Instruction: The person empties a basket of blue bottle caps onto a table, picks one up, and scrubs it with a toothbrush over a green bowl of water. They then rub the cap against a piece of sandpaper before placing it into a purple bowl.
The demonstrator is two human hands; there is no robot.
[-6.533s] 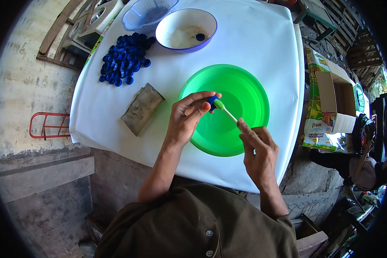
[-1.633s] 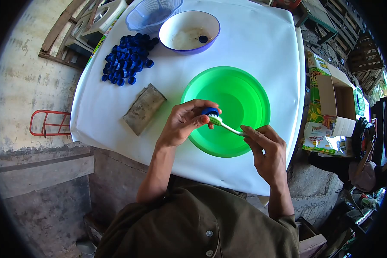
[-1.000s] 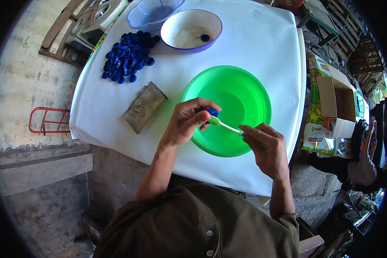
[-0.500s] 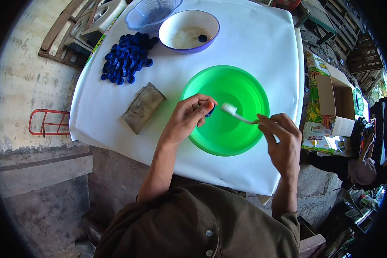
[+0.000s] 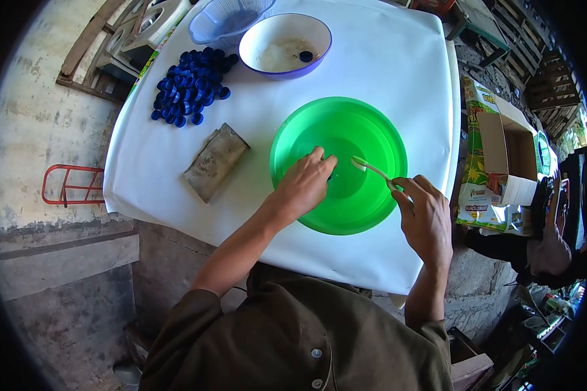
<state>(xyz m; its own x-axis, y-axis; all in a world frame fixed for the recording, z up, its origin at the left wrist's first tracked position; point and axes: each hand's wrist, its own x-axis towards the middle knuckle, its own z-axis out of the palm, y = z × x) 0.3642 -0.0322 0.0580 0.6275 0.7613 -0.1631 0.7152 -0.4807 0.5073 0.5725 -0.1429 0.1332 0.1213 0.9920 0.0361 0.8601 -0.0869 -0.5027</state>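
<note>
My left hand (image 5: 305, 182) is over the left part of a green basin (image 5: 352, 218), back of the hand up, fingers pinched. A dark blue bottle cap (image 5: 331, 175) barely shows past the fingertips; the hand hides most of it. In my right hand (image 5: 425, 218), at the basin's right rim, is a toothbrush (image 5: 374, 169) gripped by its handle. Its bristles point down over the basin, apart from the cap. Many blue bottle caps (image 5: 190, 88) lie heaped at the table's far left.
Behind the basin stands a white bowl with a purple outside (image 5: 287, 73), one dark blue cap (image 5: 306, 57) inside. Beside it is a translucent blue basket (image 5: 225, 23). A worn grey block (image 5: 216, 163) lies left of the basin. An open cardboard box (image 5: 502, 143) is beyond the table's right edge.
My left hand has turned over, back upward, and shifted slightly right over the basin with the cap. The toothbrush has tilted so its bristles now face down.
</note>
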